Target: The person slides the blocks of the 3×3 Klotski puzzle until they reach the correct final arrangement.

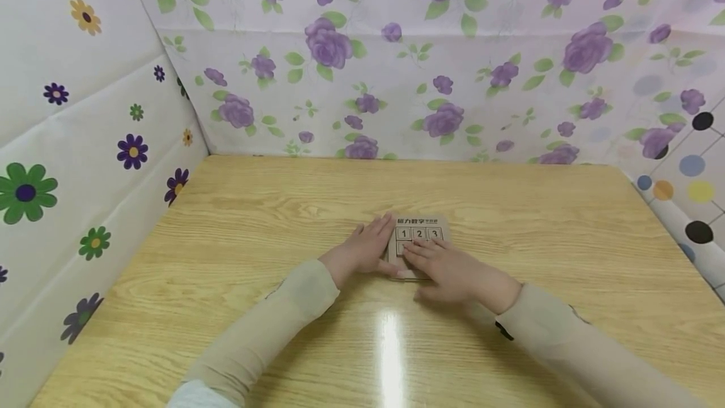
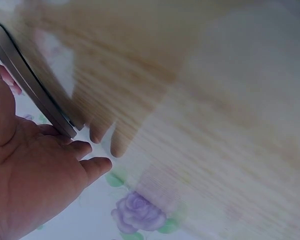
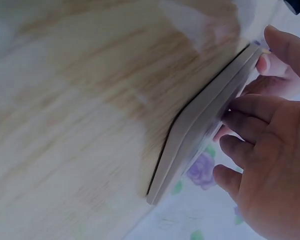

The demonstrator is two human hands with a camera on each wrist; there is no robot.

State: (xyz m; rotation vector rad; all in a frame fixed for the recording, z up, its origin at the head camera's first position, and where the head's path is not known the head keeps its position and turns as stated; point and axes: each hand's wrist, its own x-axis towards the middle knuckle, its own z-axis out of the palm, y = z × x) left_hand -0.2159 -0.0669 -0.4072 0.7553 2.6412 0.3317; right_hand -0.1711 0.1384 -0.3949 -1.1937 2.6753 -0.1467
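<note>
A flat brown number sliding puzzle (image 1: 421, 221) lies on the wooden table. Its top row shows tiles 1, 2 and 3; the tiles below are mostly covered. My left hand (image 1: 365, 249) holds the board at its left side, fingers along the left edge and thumb at the near left corner. My right hand (image 1: 453, 269) lies over the lower tiles with its fingers extended, fingertips on the middle of the board. In the left wrist view the board's edge (image 2: 32, 82) shows beside the palm. From the right wrist, the fingers reach onto the board's face (image 3: 205, 125).
The light wood table (image 1: 272, 200) reflects a bright streak of light in front of the board. A cloth with purple flowers (image 1: 328, 43) hangs along the back edge, and another patterned cloth (image 1: 90, 143) hangs at the left.
</note>
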